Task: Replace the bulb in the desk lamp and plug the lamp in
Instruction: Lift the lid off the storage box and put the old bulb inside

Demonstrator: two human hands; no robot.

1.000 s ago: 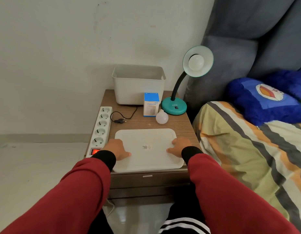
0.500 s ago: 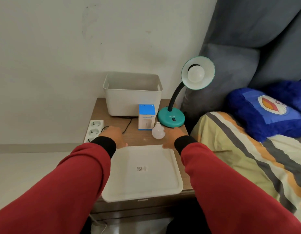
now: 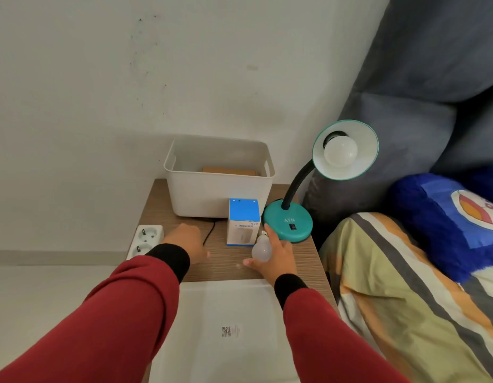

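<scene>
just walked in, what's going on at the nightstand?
A person in red sleeves is reaching over a white tray on the nightstand. The right hand is around the loose bulb lying beside the teal lamp, fingers spread, grip not closed. The left hand is over the black cord near the power strip. A bulb sits in the lamp's shade, so the swap hasn't started.

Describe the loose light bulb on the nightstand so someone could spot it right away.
Find the teal desk lamp at the nightstand's right rear. The loose bulb lies just in front of its base, beside a blue-and-white box. Unlike the bulb in the lamp, it lies on the wood under the right hand.
</scene>
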